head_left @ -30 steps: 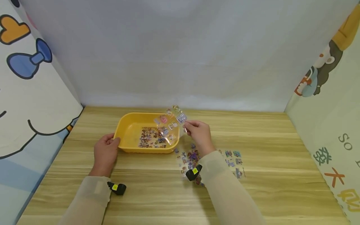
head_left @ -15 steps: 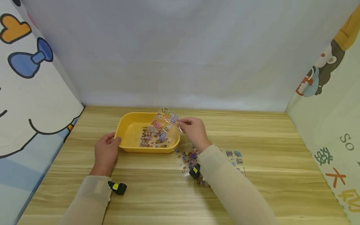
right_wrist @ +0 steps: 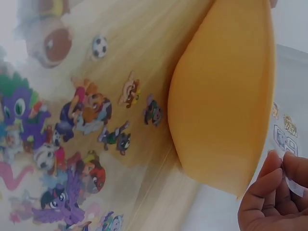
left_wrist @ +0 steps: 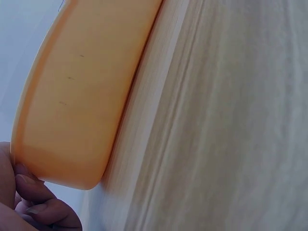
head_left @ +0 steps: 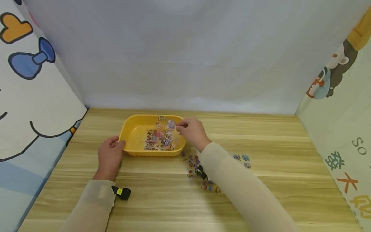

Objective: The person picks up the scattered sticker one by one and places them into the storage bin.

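A yellow plastic tray with rounded corners stands on the table. My left hand grips its left end, thumb over the rim and curled fingers outside, as the left wrist view shows too. With thumb and forefinger, my right hand pinches the edge of a clear sticker sheet printed with small cartoon figures. That sheet reaches over the tray's right half, above more stickers inside. In the right wrist view, the right hand is beside the tray's rim, the sheet between its fingertips.
More clear sheets with colourful cartoon stickers lie on the wooden table, partly hidden under the right forearm. A pale cloth backdrop rises behind the table, with printed panels at both sides.
My right hand has moved left with the sticker sheet, bringing it from the tray's right rim further in and lower over the tray. The left hand stays at the rim.
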The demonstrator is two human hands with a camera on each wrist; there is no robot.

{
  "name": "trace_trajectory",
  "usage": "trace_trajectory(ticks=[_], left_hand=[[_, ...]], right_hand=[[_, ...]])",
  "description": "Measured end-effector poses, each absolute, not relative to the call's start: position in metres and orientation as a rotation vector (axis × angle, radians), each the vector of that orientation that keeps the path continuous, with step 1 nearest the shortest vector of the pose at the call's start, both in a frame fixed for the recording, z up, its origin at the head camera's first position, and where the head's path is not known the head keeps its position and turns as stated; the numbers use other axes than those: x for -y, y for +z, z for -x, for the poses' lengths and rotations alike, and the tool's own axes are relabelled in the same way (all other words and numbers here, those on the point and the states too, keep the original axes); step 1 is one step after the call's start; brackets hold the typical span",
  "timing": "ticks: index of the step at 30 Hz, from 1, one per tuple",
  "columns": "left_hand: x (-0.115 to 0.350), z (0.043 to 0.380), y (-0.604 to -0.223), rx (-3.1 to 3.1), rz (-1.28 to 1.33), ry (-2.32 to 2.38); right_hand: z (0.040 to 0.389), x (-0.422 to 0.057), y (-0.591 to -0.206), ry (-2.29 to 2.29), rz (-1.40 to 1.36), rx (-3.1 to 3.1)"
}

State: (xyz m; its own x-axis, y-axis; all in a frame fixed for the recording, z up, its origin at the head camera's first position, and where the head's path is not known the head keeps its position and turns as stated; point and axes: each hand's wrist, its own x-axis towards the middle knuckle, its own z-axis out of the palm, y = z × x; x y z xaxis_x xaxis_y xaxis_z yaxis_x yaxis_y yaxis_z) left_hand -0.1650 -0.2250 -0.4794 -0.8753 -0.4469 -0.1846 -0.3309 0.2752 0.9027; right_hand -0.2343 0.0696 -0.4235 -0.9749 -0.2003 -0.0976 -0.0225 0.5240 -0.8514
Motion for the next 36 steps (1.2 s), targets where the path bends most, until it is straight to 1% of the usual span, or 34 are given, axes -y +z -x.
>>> trace_trajectory(ticks=[7,16,24,28,36], left_hand=[[0.226,0.166,-0.478,2.415,-0.742,-1.681],[0.225,0.167,-0.478,2.408,-0.732,-1.704],[0.228,0.165,-0.483,2.424,-0.734,-1.683],[0.227,0.165,-0.484,2.410,-0.703,-1.675],[0.225,0.166,-0.482,2.419,-0.715,-1.671]], right_hand=[[0.232,-0.063,-0.420,-1.279,0.266,-2.641],[0.233,-0.054,-0.420,-0.966,0.481,-2.723],[0.237,-0.059,-0.421,-0.710,0.663,-2.854],[0.238,-0.067,-0.419,-0.664,0.674,-2.890],[0.235,-0.082,-0.418,-0.718,0.661,-2.906]])
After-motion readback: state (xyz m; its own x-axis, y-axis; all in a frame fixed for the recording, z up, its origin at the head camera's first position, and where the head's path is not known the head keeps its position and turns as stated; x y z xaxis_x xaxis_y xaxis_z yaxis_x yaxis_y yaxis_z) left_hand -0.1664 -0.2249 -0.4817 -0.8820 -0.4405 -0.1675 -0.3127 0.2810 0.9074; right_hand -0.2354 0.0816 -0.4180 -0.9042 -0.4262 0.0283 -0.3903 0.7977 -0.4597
